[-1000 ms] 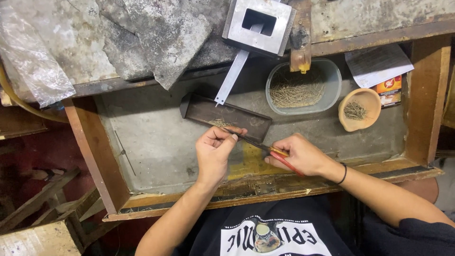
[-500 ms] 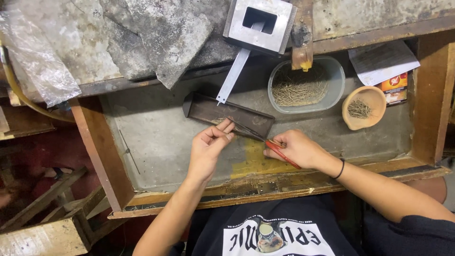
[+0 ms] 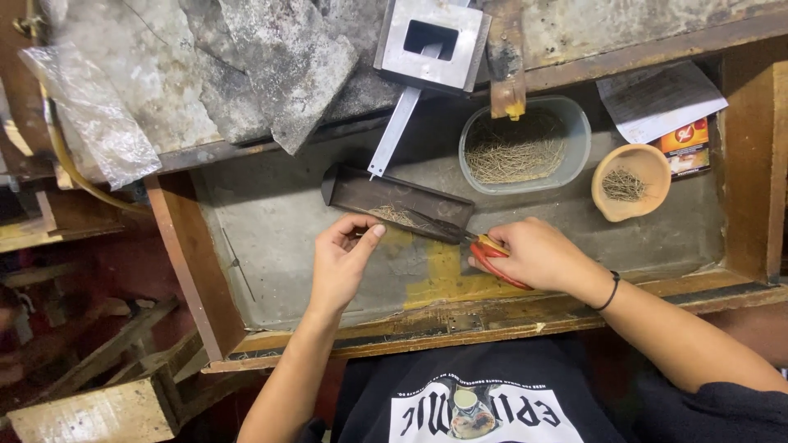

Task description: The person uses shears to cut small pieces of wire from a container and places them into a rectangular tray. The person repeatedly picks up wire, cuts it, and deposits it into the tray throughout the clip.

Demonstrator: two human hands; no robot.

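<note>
Far left: crumpled plastic sheet (image 3: 98,123) on the grey stone slab (image 3: 271,74), unchanged across the 3 frames.

Left hand (image 3: 341,262) has moved slightly right and far over the last 1 s. It now sits at the near edge of the dark metal tray (image 3: 394,205), thumb and forefinger pinched together. What it pinches is too small to resolve, likely 1 thin wire piece, so I can't tell for sure that it grips anything. Fingers are curled, not flat.

The tray lies diagonal on the drawer floor (image 3: 271,246), with a small heap of thin wire bits (image 3: 394,216) at its middle. It has not shifted.

Right hand (image 3: 538,254) is closed around red-handled pliers (image 3: 472,244). The dark tips point left and far, over the tray's near right end, close to the left fingertips. Compared with 1 s ago the tips are further into the tray and the 2 hands are closer together. My read: the work is at the pick/cut point on a wire piece over the tray, so cut bits would land inside it.

Right of that: grey oval tub (image 3: 574,139) full of wire bits and a small tan bowl (image 3: 648,164) with a few more, both untouched. Metal block with a square hole (image 3: 394,49) stays far centre.
</note>
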